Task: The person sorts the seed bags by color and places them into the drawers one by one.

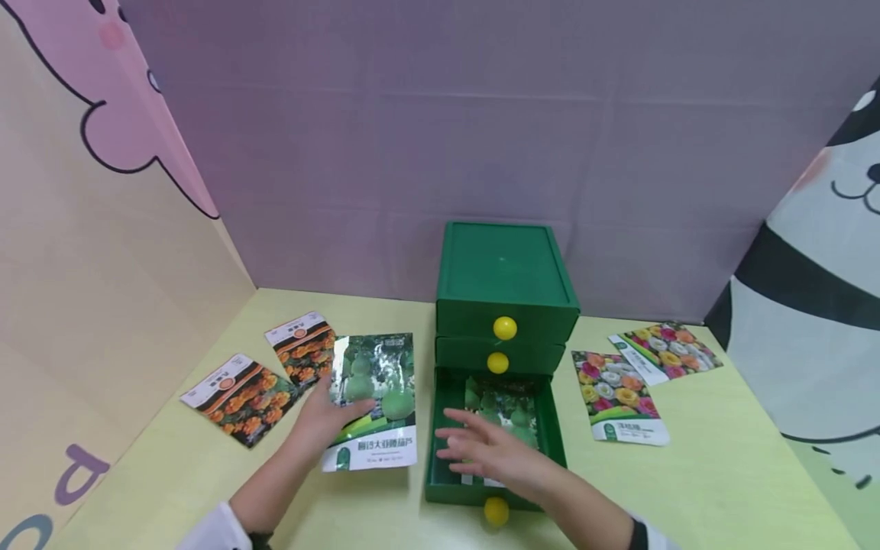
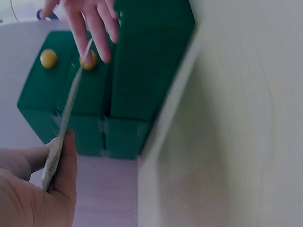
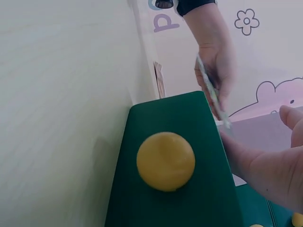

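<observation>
My left hand [image 1: 321, 422] pinches a seed packet [image 1: 374, 449] printed with green gourds, held above the table left of the drawer. In the left wrist view the packet [image 2: 66, 118] shows edge-on between thumb and fingers. Over the pulled-out bottom drawer [image 1: 438, 489] of a green cabinet, my right hand [image 1: 491, 456] spreads its fingers and grips nothing. A second gourd packet [image 1: 521, 416] lies inside that drawer, partly hidden under the right hand. The drawer's yellow round knob [image 3: 165, 161] looms close in the right wrist view.
The cabinet's top [image 1: 505, 263] stands near the purple back wall, its two upper drawers closed. Two orange-flower packets [image 1: 241, 399] lie on the left, one partly behind the held packet. Two packets with multicoloured flowers [image 1: 622, 397] overlap at the right.
</observation>
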{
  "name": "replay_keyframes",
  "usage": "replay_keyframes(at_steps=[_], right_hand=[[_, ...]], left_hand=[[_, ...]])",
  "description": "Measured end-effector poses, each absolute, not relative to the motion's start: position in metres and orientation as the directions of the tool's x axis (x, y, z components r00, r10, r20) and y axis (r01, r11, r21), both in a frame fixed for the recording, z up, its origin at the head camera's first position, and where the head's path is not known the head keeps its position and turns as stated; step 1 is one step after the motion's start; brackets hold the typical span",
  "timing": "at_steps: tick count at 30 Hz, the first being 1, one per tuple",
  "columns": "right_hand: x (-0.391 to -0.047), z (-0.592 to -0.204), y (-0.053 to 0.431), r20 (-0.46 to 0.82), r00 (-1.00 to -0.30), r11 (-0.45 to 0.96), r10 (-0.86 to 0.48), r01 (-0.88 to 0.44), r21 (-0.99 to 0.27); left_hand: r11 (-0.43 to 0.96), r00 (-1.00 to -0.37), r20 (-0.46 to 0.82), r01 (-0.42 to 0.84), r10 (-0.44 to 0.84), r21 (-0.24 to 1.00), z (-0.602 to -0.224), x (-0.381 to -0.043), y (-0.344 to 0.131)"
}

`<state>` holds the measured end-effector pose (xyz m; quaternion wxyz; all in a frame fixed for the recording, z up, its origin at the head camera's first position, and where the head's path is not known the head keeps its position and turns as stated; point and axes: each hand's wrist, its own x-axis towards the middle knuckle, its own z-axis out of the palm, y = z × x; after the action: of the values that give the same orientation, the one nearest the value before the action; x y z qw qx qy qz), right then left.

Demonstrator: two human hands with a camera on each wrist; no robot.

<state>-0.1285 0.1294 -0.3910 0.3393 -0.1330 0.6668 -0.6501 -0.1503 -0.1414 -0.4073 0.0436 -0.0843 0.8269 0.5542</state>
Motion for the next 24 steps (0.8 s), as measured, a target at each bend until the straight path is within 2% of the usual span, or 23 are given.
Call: replay_keyframes(at_steps=[6,11,24], right_hand=[[-0.126,-0.391,0.127,-0.288,-0.722,0.078,-0.63,0.31,-0.948],[-0.122,-0.389,0.128,-0.301,-0.733,0.083,-0.61,0.319,-0.944],[-0.116,-0.383,0.135,-0.375,-0.784,0.126,-0.495,0.362,-0.924]], left_hand=[[0.256,-0.983,-0.174,-0.182,-0.053,0.95,-0.396,-0.139,-0.12],[0.212,-0.985,-0.169,-0.169,-0.018,0.963,-0.39,-0.131,-0.103],[0.177,-0.982,-0.14,-0.116,0.129,0.977,-0.395,-0.124,-0.082]])
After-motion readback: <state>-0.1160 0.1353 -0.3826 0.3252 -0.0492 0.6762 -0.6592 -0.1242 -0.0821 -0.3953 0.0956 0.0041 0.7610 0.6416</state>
